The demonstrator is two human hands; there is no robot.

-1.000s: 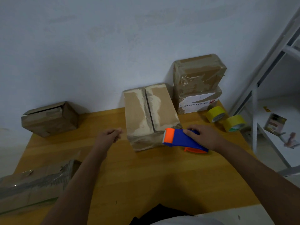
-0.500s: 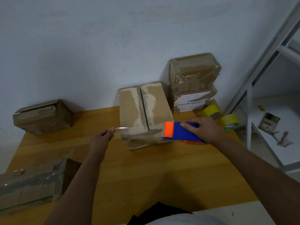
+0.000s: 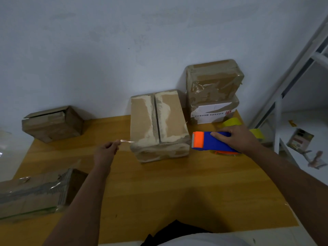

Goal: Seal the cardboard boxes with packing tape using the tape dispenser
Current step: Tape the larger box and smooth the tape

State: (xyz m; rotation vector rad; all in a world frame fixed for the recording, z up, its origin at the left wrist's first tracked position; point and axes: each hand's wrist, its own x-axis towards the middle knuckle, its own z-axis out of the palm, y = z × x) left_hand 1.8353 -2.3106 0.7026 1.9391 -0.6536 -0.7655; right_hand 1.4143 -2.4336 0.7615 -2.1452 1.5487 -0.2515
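Right, nearest to us the worktop [image 3: 159, 183] runs bare between the two forearms, with a flattened, tape-scuffed box [image 3: 33, 194] lying out beyond the left elbow. Up at the left hand [image 3: 106, 151], fingers are curled in a pinch on a thin clear strip of tape [image 3: 126, 141] that reaches across to the near left corner of the centre box [image 3: 158, 125]. The right hand [image 3: 237, 137] is wrapped over the blue-and-orange tape dispenser [image 3: 211, 141], which sits just right of that box, its toothed orange end nearly touching the side. The centre box's top flaps meet, but the seam between them looks untaped. Past the right hand, two yellow tape rolls [image 3: 230, 121] peek out, and behind them stand two stacked, already-taped boxes [image 3: 213, 91]. Far left of the left hand, an open box [image 3: 53, 124] waits by the wall. The risk, I'd say: that loose strip is slack and could fold onto itself or stick to the fingers, and a light box may skid when pulled.
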